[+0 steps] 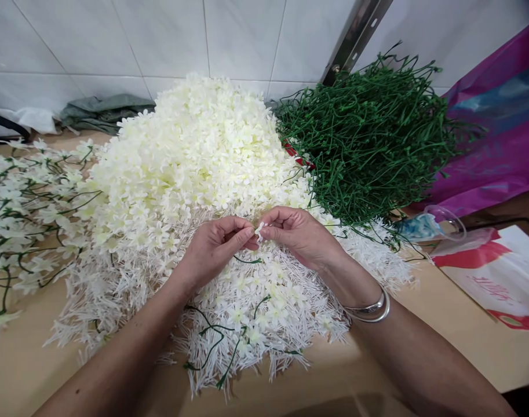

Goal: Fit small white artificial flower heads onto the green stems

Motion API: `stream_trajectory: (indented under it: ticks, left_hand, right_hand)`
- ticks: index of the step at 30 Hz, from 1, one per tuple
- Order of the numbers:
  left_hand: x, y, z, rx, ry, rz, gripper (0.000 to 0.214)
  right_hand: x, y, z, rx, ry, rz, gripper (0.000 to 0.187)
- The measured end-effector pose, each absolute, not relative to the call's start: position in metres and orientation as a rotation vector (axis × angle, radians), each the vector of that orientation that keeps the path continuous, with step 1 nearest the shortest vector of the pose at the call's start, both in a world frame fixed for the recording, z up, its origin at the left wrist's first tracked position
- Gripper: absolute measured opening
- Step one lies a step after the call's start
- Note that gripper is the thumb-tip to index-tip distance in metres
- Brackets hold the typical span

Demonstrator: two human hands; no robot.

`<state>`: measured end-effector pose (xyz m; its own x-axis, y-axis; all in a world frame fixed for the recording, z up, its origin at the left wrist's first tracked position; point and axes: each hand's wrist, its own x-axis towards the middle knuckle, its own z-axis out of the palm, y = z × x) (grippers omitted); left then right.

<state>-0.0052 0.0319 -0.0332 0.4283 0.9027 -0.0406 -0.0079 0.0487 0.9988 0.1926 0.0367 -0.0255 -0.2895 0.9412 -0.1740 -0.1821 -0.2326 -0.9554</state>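
Note:
In front of my chest, both hands meet over a pile of white parts. My left hand (223, 246) is closed in a pinch, its thumb and fingertips at a small white artificial flower (259, 231). From the other side, my right hand (296, 234) pinches the same flower between thumb and forefinger. A short green plastic stem (249, 260) shows just beneath my left fingers; whether it joins the flower is hidden. Below the hands, loose white-yellow blossoms (251, 324) and a few green stems lie on thin white plastic stamens (290, 284).
A tall heap of white petals (203, 150) stands against the tiled wall. At right sit a bundle of green stems (372, 133), a clear plastic cup (447, 223), a red-and-white bag (490, 278) and a purple bag (503, 127). Assembled flower sprigs (29, 214) spread at left.

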Motion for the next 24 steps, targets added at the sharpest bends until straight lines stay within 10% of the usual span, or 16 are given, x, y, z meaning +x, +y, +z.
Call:
stream_trajectory:
  ticks: [24]
  left_hand:
    - [-0.0072, 0.0316, -0.0309, 1.434, 0.868, 0.874, 0.019]
  right_hand:
    - [0.1875, 0.0331, -0.0265, -1.1, -1.218, 1.659, 0.028]
